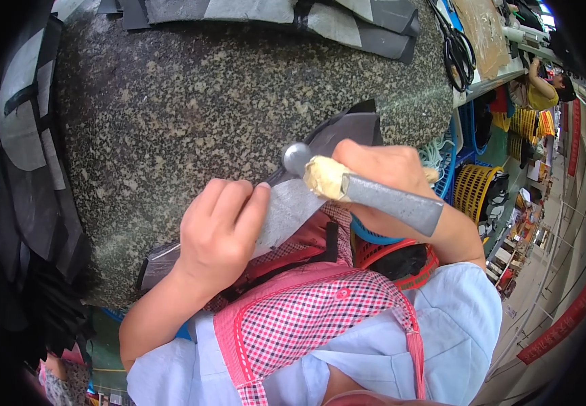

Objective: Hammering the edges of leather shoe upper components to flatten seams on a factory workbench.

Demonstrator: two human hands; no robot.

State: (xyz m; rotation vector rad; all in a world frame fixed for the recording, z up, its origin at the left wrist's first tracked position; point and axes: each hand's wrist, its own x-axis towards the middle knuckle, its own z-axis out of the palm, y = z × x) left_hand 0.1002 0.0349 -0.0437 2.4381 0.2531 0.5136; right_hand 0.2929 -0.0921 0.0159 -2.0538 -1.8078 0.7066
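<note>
My right hand (386,169) is closed round the handle of a hammer (395,203), most of which the hand hides. The hammer has a flat metal end, a rounded end and a pale yellow wrapping at its middle. It is held above a long, curved grey and black piece of sheet material (291,211) lying at the slab's near edge. My left hand (215,227) has its fingers bent and pressed together on that piece; the thumb is hidden.
Stacks of similar grey and black pieces lie at the left (26,142) and far edge (259,11) of the speckled stone slab (191,108). Black-handled scissors (460,61) lie at far right. Yellow (470,193) and red (429,260) baskets stand below. A person (542,95) is farther right.
</note>
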